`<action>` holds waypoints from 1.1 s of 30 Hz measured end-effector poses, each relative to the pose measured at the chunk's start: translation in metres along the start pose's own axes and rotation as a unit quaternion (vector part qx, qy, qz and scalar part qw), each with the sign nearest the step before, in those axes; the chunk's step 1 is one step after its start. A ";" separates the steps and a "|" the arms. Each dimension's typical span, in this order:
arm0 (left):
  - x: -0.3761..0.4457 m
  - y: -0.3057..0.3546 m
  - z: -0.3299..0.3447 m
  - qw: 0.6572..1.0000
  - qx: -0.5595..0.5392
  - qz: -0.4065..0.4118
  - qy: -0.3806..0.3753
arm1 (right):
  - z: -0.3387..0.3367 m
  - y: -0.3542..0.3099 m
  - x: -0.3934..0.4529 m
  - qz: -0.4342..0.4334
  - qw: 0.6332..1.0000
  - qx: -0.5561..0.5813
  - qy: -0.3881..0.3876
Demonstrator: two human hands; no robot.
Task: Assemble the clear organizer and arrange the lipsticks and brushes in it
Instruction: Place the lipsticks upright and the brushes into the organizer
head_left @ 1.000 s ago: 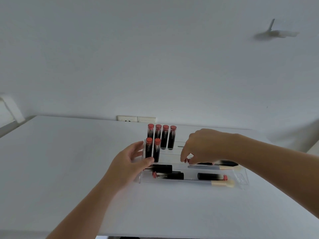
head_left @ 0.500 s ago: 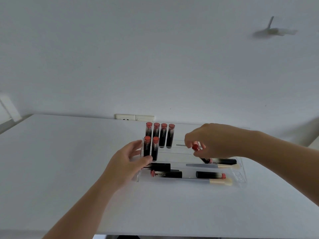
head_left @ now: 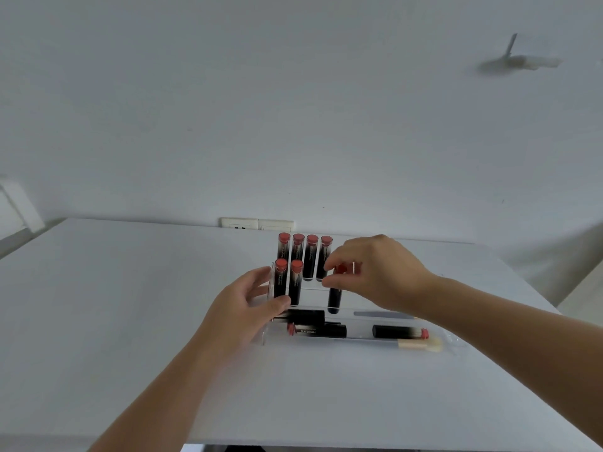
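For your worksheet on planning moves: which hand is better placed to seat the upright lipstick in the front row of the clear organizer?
The right hand: it already pinches the black red-capped lipstick upright over the rack. The left hand is busy bracing the clear acrylic organizer.

Organizer (head_left: 455,341) mid-table (head_left: 130,305); upright lipsticks (head_left: 305,256) behind lying ones (head_left: 318,330).
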State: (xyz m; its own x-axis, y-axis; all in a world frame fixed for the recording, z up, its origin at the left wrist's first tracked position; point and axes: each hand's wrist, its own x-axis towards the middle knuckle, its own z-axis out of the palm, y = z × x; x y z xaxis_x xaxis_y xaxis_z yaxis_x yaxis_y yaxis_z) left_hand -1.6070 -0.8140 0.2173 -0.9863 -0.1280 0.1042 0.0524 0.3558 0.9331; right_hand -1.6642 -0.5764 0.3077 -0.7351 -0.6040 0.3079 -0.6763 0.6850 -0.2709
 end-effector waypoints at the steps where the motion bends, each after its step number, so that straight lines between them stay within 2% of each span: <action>1: 0.000 0.000 0.000 1.000 0.000 0.001 0.000 | 0.002 -0.001 0.000 0.002 1.000 -0.003 0.000; 5: 0.000 -0.002 0.000 1.000 0.004 0.002 0.002 | 0.005 -0.001 0.001 0.016 1.000 0.013 -0.011; 10: 0.000 -0.003 0.001 1.000 0.011 0.004 0.006 | -0.005 0.005 0.000 0.024 0.995 0.039 -0.084; 13: 0.000 -0.002 0.000 1.000 0.004 0.004 0.000 | -0.009 0.007 -0.002 0.014 0.995 0.020 -0.100; 18: 0.000 -0.002 0.001 1.000 0.013 0.005 0.005 | -0.001 0.006 -0.006 0.015 0.996 -0.006 -0.086; 26: -0.001 0.000 0.000 1.000 0.026 0.012 0.003 | 0.013 -0.002 -0.001 0.018 1.000 0.014 -0.017; 33: 0.001 -0.001 0.001 0.999 0.037 0.018 0.004 | 0.026 -0.011 0.004 -0.002 1.000 0.014 -0.007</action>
State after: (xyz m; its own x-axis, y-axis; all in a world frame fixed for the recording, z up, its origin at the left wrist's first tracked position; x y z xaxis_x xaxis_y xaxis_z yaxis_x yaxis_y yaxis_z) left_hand -1.6086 -0.8142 0.2159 -0.9825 -0.1221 0.1403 0.0755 0.4279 0.9007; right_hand -1.6614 -0.5967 0.2883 -0.7324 -0.6129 0.2966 -0.6807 0.6703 -0.2957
